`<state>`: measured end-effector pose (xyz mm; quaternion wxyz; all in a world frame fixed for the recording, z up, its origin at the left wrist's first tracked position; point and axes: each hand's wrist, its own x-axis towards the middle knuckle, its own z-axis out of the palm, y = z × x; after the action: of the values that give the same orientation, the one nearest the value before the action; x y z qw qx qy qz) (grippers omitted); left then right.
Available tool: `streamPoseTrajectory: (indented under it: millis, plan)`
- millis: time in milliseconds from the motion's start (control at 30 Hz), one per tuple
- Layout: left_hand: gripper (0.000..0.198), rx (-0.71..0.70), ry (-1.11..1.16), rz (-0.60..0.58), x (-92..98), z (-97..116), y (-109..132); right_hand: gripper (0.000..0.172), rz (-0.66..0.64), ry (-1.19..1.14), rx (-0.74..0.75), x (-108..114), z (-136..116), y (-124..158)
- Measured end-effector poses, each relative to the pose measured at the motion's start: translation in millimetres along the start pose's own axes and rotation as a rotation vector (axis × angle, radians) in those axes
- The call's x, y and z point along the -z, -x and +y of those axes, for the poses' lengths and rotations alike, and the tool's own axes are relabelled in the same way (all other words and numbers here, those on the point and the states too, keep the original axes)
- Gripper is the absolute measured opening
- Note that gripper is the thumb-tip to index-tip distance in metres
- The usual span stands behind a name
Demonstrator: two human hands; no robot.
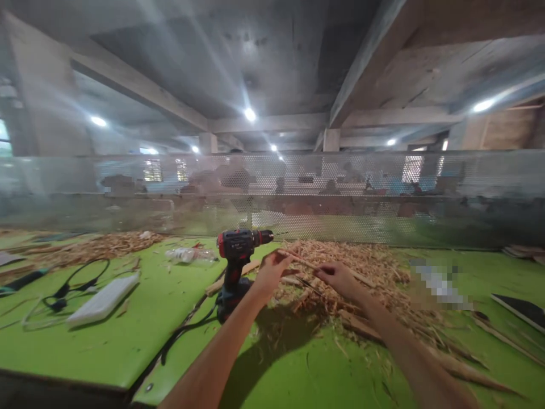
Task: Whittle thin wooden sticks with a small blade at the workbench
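Observation:
My left hand [272, 271] is closed on one end of a thin wooden stick [304, 261], which runs to the right over a heap of wood shavings [361, 272]. My right hand [338, 278] is closed lower on the same stick, and a dark thin tool that I cannot make out shows beside its fingers. Both hands hover above the shavings on the green table [128, 335]. A red and black cordless drill [236, 267] stands upright just left of my left hand.
A white flat block [104, 301] and black cables [72, 284] lie at the left. More shavings [102, 245] pile at the far left. A clear plastic bottle [189, 255] lies behind the drill. A mesh screen [298, 193] borders the table's far edge, people beyond it. Wooden strips [464, 369] lie right.

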<state>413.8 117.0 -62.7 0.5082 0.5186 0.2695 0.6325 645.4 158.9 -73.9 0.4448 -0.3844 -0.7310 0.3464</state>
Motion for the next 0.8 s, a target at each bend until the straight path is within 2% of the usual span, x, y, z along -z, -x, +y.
streamPoseTrajectory:
  millis: [100,233,333,433,600,800]
  plan:
    - [0.036,-0.069,-0.041,0.118,6.2,-4,-9,0.043,-0.031,0.059,-0.008,-2,5,0]
    - [0.043,-0.164,-0.098,0.155,14.1,-8,-15,0.045,0.001,-0.179,-0.145,8,5,2]
    - [0.047,-0.211,-0.209,0.137,14.0,-13,-12,0.044,0.062,-0.435,-0.177,20,6,4]
    - [0.043,-0.232,-0.336,0.083,10.2,-19,-7,0.04,0.128,-0.582,-0.205,27,7,5]
    - [0.037,-0.233,-0.423,-0.028,11.2,-25,-3,0.037,0.193,-0.644,-0.183,32,7,2]
    - [0.03,-0.324,-0.609,-0.059,23.6,-35,-3,0.052,0.275,-0.67,-0.093,29,2,-3]
